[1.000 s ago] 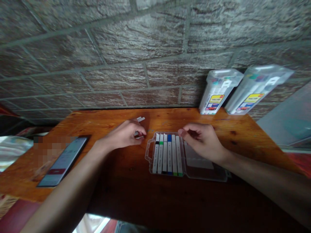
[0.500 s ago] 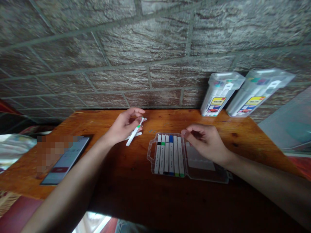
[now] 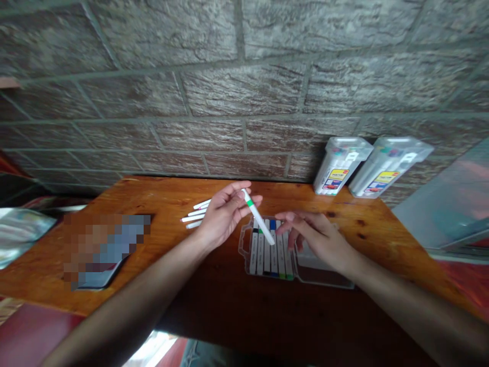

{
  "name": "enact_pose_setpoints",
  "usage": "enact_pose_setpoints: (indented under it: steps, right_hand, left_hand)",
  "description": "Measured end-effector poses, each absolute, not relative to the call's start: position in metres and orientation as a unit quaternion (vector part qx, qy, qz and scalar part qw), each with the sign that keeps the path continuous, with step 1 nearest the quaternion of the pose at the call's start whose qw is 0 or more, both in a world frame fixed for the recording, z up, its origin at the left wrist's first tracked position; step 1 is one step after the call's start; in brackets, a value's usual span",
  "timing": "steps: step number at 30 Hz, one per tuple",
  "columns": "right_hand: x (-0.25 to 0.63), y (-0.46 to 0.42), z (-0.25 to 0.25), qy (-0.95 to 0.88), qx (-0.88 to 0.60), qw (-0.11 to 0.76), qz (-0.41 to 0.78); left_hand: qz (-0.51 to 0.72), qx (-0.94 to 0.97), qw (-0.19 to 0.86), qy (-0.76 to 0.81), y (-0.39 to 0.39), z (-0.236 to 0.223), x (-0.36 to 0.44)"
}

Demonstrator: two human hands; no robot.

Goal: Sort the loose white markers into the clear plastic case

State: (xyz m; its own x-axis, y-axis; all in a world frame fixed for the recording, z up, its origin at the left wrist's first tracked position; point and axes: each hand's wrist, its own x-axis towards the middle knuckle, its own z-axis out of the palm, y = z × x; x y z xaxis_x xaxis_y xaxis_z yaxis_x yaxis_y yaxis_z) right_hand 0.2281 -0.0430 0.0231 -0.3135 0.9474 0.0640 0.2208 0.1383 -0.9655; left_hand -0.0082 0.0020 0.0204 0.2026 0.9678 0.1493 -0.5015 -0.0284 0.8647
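Observation:
My left hand (image 3: 224, 214) pinches a white marker with a green band (image 3: 258, 217), held slanting above the open clear marker case (image 3: 248, 255). The case lies on the wooden table (image 3: 160, 275) and holds several white markers (image 3: 267, 252) side by side. My right hand (image 3: 317, 237) rests over the case's right half with its fingers stretched out toward the marker's lower tip, holding nothing. Three loose white markers (image 3: 196, 214) lie on the table just behind my left hand.
Two upright clear boxes of markers (image 3: 341, 165) (image 3: 387, 165) lean against the brick wall (image 3: 244, 92) at the back right. A phone (image 3: 100, 265), partly blurred out, lies at the table's left. A silvery bag (image 3: 19, 237) sits at the far left edge.
My left hand has lifted the green-banded marker from the loose pile and carried it right, over the case. My right hand has opened and slid toward it. The camera has tilted down.

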Motion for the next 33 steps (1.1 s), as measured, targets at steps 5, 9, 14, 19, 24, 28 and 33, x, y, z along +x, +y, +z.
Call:
enact_pose_setpoints:
  steps: [5, 9, 14, 19, 24, 28, 33]
  right_hand:
    - [0.216, -0.056, 0.023, -0.606, -0.439, 0.376, 0.547]
    - [0.216, -0.049, 0.020, -0.581, -0.442, 0.451, 0.514]
    - [0.233, -0.047, 0.013, -0.596, -0.477, 0.493, 0.417]
    - [0.238, -0.058, 0.009, -0.606, -0.469, 0.512, 0.390]
    - [0.236, -0.057, 0.010, -0.586, -0.439, 0.532, 0.425]
    - [0.239, -0.053, 0.007, -0.593, -0.429, 0.523, 0.436]
    - [0.239, -0.054, 0.004, -0.618, -0.437, 0.501, 0.420]
  left_hand:
    - [0.624, 0.421, 0.619, 0.223, -0.007, 0.021, 0.014]
    - [0.619, 0.453, 0.596, 0.240, -0.003, 0.019, 0.024]
    - [0.547, 0.535, 0.576, 0.290, -0.002, 0.005, 0.026]
    - [0.493, 0.595, 0.545, 0.325, -0.013, -0.002, 0.015]
    - [0.493, 0.606, 0.543, 0.308, -0.020, 0.001, 0.002]
    - [0.497, 0.593, 0.548, 0.319, -0.022, 0.001, 0.003]
    - [0.490, 0.613, 0.534, 0.315, -0.022, 0.005, 0.005]
